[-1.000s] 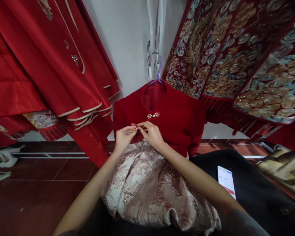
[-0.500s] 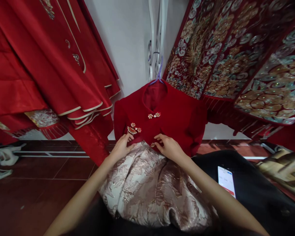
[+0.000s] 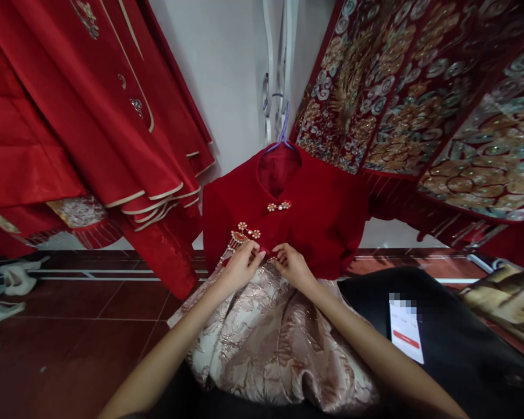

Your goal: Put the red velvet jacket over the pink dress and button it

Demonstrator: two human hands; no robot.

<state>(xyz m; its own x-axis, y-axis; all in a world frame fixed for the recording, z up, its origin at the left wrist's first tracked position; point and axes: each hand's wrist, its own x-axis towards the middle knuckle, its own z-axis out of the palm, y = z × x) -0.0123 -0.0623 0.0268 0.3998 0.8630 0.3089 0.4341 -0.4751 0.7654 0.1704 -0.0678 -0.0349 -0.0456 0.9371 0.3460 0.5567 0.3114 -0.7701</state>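
Nearest the person, below both wrists, a brocade skirt (image 3: 262,343) spreads in stiff, glossy folds of cream and pink with a raised floral weave. Its left edge hangs over the dark red floor tiles (image 3: 70,337), which lie open to the left of the left hand. To the right of the right hand and nearer, a phone (image 3: 405,333) lies flat on a black surface (image 3: 463,349), screen up.

The left hand (image 3: 240,266) and right hand (image 3: 293,266) meet fingertip to fingertip. Each has its fingers pinched shut on the lower front edge of the red velvet jacket (image 3: 323,221), where that edge overlaps the skirt's waist. A small clasp (image 3: 272,258) sits between the two hands.

Just above the left hand, a fan-shaped brooch (image 3: 241,235) with beaded tassels is fixed to the soft, matte velvet. Further up, a pearl collar clasp (image 3: 278,206) closes the neck. The jacket hangs on a purple hanger (image 3: 282,135) against a white wall (image 3: 227,75).

Smooth red robes (image 3: 91,116) with cream piping crowd in from the left. Heavily sequinned embroidered garments (image 3: 419,99) crowd in from the right, leaving a narrow gap.
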